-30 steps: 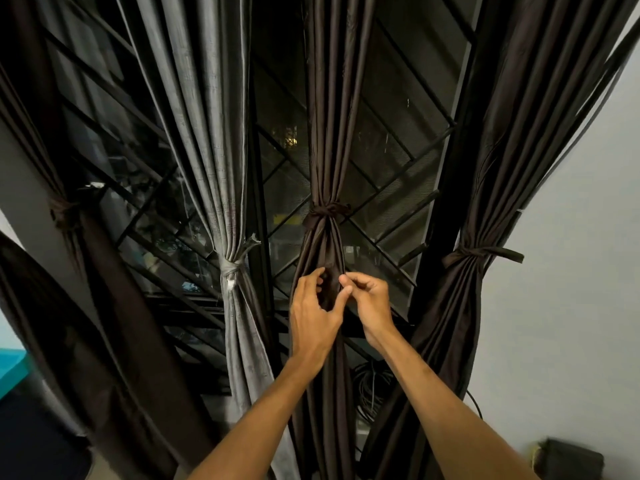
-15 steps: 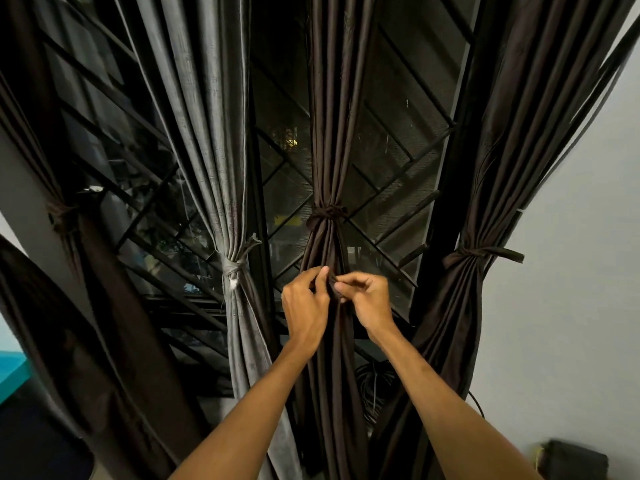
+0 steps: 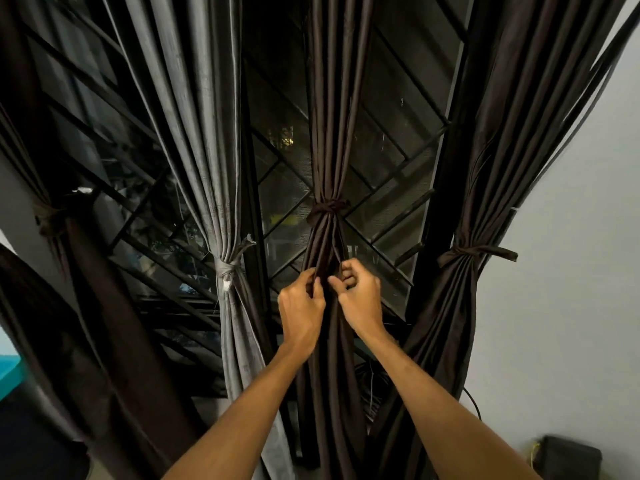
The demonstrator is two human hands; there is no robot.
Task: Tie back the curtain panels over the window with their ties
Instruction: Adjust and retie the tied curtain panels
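A dark brown middle curtain panel (image 3: 332, 116) hangs before the barred window, gathered by a knotted brown tie (image 3: 327, 208). Just below that knot my left hand (image 3: 300, 306) and my right hand (image 3: 360, 299) pinch folds of this panel, thumbs and fingers curled into the cloth. A grey curtain panel (image 3: 207, 126) to the left is bound with a grey tie (image 3: 228, 268). The right brown panel (image 3: 519, 133) carries a brown tie (image 3: 478, 252) with loose ends. At far left another brown panel (image 3: 20, 150) is tied at a knot (image 3: 48, 220).
Black diagonal window bars (image 3: 391, 188) run behind the curtains. A pale wall (image 3: 571, 306) fills the right side. A dark box (image 3: 568, 455) sits low at the right, cables (image 3: 372, 393) hang behind the middle panel, and a teal surface (image 3: 8, 374) shows at the left edge.
Both hands have moved up a little along the middle panel and closed in, from spread fingers around the folds to a tighter pinch just under the knot.
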